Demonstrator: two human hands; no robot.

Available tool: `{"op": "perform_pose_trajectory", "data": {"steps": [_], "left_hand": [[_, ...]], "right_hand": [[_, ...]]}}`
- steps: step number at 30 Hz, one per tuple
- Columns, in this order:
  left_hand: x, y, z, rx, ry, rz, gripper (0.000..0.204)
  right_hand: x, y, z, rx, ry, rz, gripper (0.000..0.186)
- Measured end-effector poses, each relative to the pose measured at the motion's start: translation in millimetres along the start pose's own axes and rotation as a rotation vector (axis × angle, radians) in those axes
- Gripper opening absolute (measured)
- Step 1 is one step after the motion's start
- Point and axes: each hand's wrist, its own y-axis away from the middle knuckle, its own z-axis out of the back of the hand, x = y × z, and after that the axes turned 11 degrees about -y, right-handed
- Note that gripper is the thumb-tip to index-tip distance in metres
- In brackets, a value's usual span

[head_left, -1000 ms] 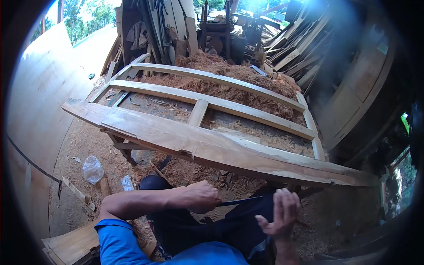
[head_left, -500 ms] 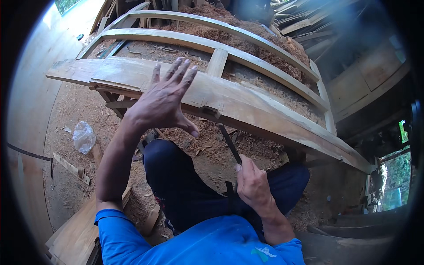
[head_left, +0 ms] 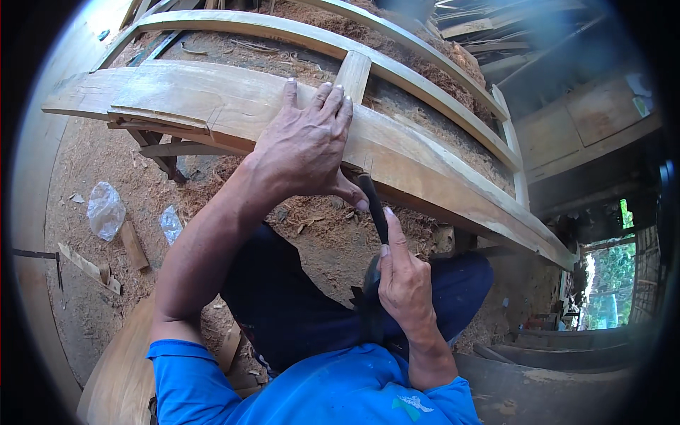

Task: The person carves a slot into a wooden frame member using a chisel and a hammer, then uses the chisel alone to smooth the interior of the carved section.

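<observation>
My left hand (head_left: 304,149) lies on the near wooden plank (head_left: 443,198) of a low frame, fingers stretched over its top and thumb down at the front edge. My right hand (head_left: 405,290) is closed on a long, narrow dark tool (head_left: 375,205), index finger laid along it. The tool's far end meets the plank's front edge just beside my left thumb, at a notch partly hidden by hand and tool. A short crosspiece (head_left: 352,78) joins the plank to a curved rail (head_left: 297,35) behind.
Wood shavings (head_left: 304,223) cover the floor, with clear plastic bags (head_left: 106,211) and offcuts (head_left: 88,269) at the left. Boards (head_left: 117,368) lie at lower left, a large pale panel (head_left: 32,312) at the left edge. Scrap wood (head_left: 467,28) is piled at back right.
My left hand has risen from near my lap onto the plank. My right hand has swung the tool upright, its end now at the plank's notch. The view has tilted down.
</observation>
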Motion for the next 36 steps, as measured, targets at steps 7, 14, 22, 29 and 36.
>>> {"op": "perform_pose_trajectory", "data": {"steps": [7, 14, 22, 29, 36], "left_hand": [[-0.2, -4.6, 1.1, 0.022, -0.047, 0.020, 0.136], [1.4, -6.6, -7.0, -0.057, -0.005, 0.009, 0.129], [-1.8, -6.5, 4.3, -0.064, 0.040, -0.030, 0.126], [-6.3, -5.4, 9.7, -0.032, 0.027, -0.024, 0.129], [50.9, -10.3, 24.6, 0.175, -0.073, -0.212, 0.138]], "right_hand": [[4.4, 2.4, -13.1, -0.029, 0.054, -0.025, 0.063], [11.7, -1.7, -6.4, 0.009, -0.010, -0.088, 0.063], [22.7, -2.6, -5.4, -0.029, -0.062, -0.138, 0.061], [28.4, -20.5, 24.5, 0.129, 0.091, -0.132, 0.070], [-2.3, 3.2, 21.2, -0.123, 0.225, 0.289, 0.065]]}}
